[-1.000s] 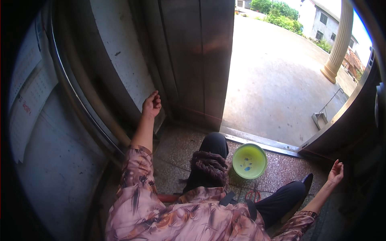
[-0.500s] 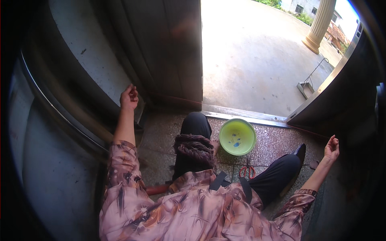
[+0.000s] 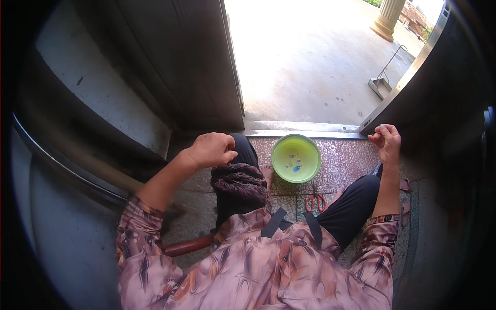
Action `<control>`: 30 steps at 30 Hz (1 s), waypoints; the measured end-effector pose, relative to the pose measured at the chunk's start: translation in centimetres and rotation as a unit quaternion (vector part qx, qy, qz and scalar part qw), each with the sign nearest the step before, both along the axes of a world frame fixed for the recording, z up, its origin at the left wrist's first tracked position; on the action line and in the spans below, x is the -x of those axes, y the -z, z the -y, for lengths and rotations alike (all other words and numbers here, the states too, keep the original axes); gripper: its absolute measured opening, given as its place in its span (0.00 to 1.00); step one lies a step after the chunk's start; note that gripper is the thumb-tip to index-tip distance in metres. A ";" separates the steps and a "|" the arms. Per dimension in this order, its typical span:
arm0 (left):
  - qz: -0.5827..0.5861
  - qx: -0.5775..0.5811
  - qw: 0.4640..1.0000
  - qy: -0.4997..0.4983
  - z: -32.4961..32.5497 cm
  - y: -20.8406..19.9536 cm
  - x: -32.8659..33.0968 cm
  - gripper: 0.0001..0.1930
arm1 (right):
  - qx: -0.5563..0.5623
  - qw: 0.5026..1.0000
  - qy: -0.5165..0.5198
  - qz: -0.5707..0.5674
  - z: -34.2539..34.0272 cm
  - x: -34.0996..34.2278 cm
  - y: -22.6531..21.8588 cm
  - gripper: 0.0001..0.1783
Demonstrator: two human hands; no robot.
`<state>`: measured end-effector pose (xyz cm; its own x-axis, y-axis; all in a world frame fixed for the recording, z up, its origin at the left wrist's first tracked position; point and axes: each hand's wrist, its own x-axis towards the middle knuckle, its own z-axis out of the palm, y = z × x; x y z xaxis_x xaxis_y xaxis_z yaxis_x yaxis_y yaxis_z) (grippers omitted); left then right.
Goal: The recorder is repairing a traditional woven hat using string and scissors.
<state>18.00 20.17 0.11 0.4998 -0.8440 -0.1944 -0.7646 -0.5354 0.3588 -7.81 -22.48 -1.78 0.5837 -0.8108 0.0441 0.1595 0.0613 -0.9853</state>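
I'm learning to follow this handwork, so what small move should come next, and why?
Perhaps bring the left hand onto the dark stringy bundle on the left leg: in this view it is right by the bundle's edge, while the right hand is raised well away. Contact isn't clear.

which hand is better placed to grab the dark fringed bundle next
Probably the left hand: it is close beside the dark fringed bundle, while the right hand is beyond the green bowl.
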 end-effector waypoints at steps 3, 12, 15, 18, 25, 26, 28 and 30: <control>0.132 -0.035 0.983 0.125 2.0 3.0 3.0 0.14 | 0.010 0.993 -0.088 -0.073 -4.9 -4.7 2.1 0.03; 0.020 0.191 0.942 0.276 5.6 9.8 0.9 0.09 | 0.254 0.751 -0.459 -0.400 -14.3 -7.9 14.3 0.08; -0.017 0.127 0.947 0.294 5.7 10.1 -0.2 0.08 | 0.212 0.710 -0.574 -0.348 -16.8 -6.9 12.0 0.22; -0.044 0.088 0.951 0.293 7.7 9.8 -3.2 0.07 | 0.082 0.764 -0.579 -0.274 -16.8 -5.4 14.0 0.17; -0.161 0.058 0.951 0.259 11.4 9.4 -6.1 0.09 | -0.259 0.745 -0.514 -0.338 -10.4 -11.8 12.7 0.07; -0.164 0.061 0.953 0.247 10.9 9.8 -5.5 0.09 | -0.301 0.736 -0.504 -0.337 -10.2 -11.6 14.0 0.06; -0.193 0.051 0.956 0.215 10.9 9.0 -5.3 0.10 | -0.393 0.760 -0.442 -0.269 -9.3 -11.2 16.8 0.05; -0.194 0.050 0.963 0.181 10.7 7.6 -4.2 0.10 | -0.461 0.785 -0.312 -0.270 -7.6 -10.2 18.5 0.06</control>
